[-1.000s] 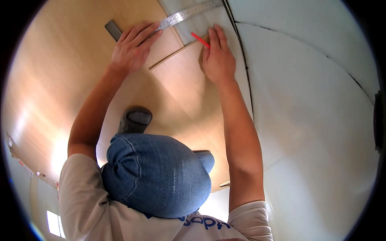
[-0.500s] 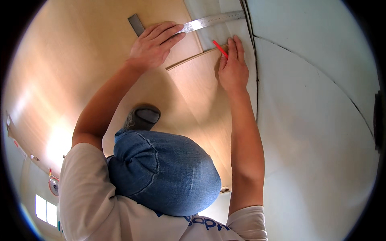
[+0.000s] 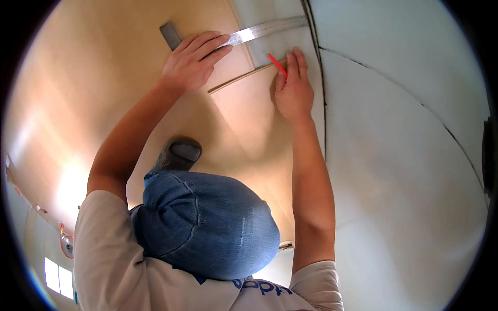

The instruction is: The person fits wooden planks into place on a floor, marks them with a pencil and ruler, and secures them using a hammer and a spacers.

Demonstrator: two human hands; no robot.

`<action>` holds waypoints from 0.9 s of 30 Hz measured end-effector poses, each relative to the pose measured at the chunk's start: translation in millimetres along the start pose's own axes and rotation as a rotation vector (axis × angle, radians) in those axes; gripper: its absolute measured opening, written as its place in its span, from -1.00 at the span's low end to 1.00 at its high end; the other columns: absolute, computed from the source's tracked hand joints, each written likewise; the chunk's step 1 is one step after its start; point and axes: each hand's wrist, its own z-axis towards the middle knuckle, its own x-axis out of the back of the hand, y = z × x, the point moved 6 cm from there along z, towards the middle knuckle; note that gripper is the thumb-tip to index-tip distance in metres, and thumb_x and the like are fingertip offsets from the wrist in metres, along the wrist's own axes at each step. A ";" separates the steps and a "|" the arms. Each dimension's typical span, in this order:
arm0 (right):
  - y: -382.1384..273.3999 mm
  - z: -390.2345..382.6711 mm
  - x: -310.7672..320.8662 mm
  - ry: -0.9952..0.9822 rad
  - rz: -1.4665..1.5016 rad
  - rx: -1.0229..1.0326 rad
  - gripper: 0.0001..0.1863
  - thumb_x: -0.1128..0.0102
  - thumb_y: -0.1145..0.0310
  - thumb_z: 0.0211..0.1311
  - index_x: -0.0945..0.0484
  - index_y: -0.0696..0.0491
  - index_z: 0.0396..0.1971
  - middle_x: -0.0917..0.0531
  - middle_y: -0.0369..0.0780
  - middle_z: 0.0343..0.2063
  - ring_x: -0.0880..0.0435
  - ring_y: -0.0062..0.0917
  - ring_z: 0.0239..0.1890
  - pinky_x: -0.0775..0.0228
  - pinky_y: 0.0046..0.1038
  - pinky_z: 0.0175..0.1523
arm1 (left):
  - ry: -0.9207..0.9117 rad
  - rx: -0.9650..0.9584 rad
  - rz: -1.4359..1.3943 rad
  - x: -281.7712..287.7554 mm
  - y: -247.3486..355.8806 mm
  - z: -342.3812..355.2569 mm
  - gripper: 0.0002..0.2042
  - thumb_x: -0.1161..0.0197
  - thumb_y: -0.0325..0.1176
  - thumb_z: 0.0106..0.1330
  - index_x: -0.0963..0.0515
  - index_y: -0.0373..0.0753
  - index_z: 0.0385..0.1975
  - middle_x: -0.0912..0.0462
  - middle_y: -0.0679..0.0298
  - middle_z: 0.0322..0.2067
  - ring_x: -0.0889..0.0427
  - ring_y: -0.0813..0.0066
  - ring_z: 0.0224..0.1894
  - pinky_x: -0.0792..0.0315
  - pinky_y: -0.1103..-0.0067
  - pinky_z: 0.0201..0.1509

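Note:
My left hand (image 3: pixel 191 63) lies over a steel carpenter's square (image 3: pixel 270 29), its fingers stretched along the metal and covering the corner. One short leg shows beyond the knuckles at the upper left; the long blade runs right to the foot of the pale wall. In my right hand (image 3: pixel 295 96) a red pencil (image 3: pixel 277 64) is held at the thumb side, pointing up and left. The fingers of that hand reach past the upper edge of a light wooden board (image 3: pixel 244 98), next to the wall. A grey-white strip of underlay (image 3: pixel 264 45) shows beneath the blade.
The pale wall (image 3: pixel 389 145), with dark seams, rises along the right side. Wood-faced flooring (image 3: pixel 104 67) spreads to the left. My bent knee in jeans (image 3: pixel 218 223) and a dark-socked foot (image 3: pixel 179 154) occupy the near middle. A bright window (image 3: pixel 59 278) is at the lower left.
The whole view has shifted slightly, so hands, square and board appear a little further left. Both hands keep their places on the square and by the board, with the pencil still held.

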 end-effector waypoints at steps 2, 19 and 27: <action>-2.9 1.3 1.6 -0.004 0.002 0.002 -0.47 -0.06 0.26 0.48 -0.39 0.00 0.40 -0.26 -0.29 0.55 -0.71 -0.21 0.12 -0.66 -0.16 0.07 | 0.016 0.000 0.008 0.6 1.2 -1.4 -0.40 -0.39 -0.49 0.03 -0.62 -0.03 0.19 -0.54 0.45 0.32 -0.46 0.44 0.39 -0.39 0.38 0.45; -31.5 37.8 59.4 0.066 0.581 -0.003 -0.69 -0.13 0.18 0.54 -0.70 0.12 -0.07 -0.73 -0.11 -0.05 -0.76 -0.22 -0.18 -0.61 -0.29 -0.09 | 0.049 -0.026 -0.013 4.0 0.2 -0.4 -0.40 -0.30 -0.51 0.06 -0.63 -0.06 0.22 -0.55 0.39 0.32 -0.47 0.38 0.40 -0.37 0.34 0.45; -38.9 38.0 39.8 0.133 0.660 0.092 -0.84 -0.29 0.35 0.44 -0.67 0.12 -0.15 -0.75 -0.17 -0.35 -0.72 -0.41 -0.37 -0.57 -0.41 -0.18 | 0.042 -0.008 -0.041 5.2 -0.7 0.0 -0.39 -0.33 -0.51 0.03 -0.62 -0.08 0.22 -0.55 0.40 0.32 -0.47 0.38 0.40 -0.35 0.34 0.47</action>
